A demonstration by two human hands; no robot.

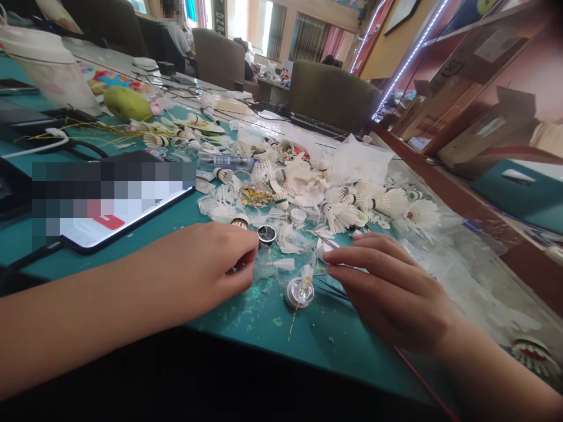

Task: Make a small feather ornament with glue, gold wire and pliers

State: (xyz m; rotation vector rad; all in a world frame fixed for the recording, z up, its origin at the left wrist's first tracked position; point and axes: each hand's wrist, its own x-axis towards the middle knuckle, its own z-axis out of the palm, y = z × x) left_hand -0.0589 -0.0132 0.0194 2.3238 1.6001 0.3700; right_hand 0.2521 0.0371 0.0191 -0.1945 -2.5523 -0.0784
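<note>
My left hand (211,264) rests on the teal mat (246,316), fingers curled together in a pinch at something small that I cannot make out. My right hand (387,287) lies to the right, fingers bent and close together over thin dark wires (329,287). Between the hands stands a small round cork base (299,292) with a bit of white feather and a yellow thread in it. A cut white feather piece (281,264) lies just beyond it, and a small round dark cap (266,234) sits near my left fingertips.
Several white shuttlecocks (387,202) and loose feathers are heaped across the table behind. A tablet (109,205) lies at the left, with a green mango (127,104), a white cup (53,70) and a plastic bottle (224,159) farther back. Chairs and cardboard boxes stand beyond.
</note>
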